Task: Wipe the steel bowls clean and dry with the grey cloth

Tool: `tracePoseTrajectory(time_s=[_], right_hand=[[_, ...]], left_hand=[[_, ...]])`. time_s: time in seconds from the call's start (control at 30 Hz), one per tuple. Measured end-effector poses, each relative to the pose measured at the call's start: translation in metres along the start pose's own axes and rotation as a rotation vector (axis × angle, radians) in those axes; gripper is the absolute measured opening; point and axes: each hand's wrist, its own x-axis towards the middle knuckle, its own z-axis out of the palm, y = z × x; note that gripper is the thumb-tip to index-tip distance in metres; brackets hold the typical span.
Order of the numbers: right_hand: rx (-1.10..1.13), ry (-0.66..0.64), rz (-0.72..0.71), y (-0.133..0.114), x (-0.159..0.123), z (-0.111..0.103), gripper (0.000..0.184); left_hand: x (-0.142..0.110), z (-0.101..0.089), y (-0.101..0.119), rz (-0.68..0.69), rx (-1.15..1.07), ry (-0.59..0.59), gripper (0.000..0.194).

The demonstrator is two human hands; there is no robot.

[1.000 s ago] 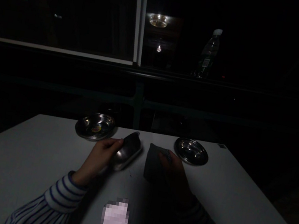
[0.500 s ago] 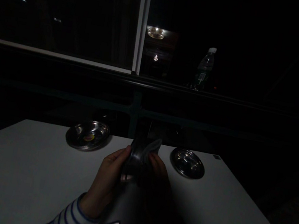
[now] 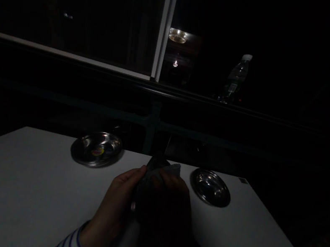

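Note:
My left hand (image 3: 114,206) is closed on the edge of a small steel dish (image 3: 139,195), held upright above the white table (image 3: 14,182). The dish is mostly hidden in shadow. Against the dish my right hand (image 3: 172,191) presses a dark grey cloth (image 3: 163,169), fingers closed on it. The scene is very dark and the right forearm is barely visible.
A steel dish with a coloured sticker (image 3: 95,154) lies at the table's far left, another steel dish (image 3: 210,187) at the far right. A plastic water bottle (image 3: 236,78) stands on a dark ledge behind, next to a window frame (image 3: 166,25).
A second ago the dish was tilted on the table with the cloth lying beside it. Both hands have since come together above the table, and the cloth now covers the dish.

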Motion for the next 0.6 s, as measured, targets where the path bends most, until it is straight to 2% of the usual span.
tracePoseTrajectory(time_s=[0.13,0.23,0.43,0.6], right_hand=[[0.008,-0.030,-0.008,0.002,-0.006,0.005,0.032],[-0.003,-0.023,0.007,0.001,-0.011,0.006,0.036],[0.025,-0.051,-0.038,-0.003,-0.019,0.015,0.033],[0.064,-0.080,-0.056,-0.004,-0.023,0.007,0.037]], left_hand=[[-0.001,-0.001,0.001,0.012,-0.004,0.001,0.018],[-0.002,0.000,0.000,0.021,-0.004,0.029,0.019],[-0.006,0.001,0.001,-0.048,-0.016,0.048,0.021],[-0.007,0.001,0.007,-0.024,0.030,0.071,0.023]])
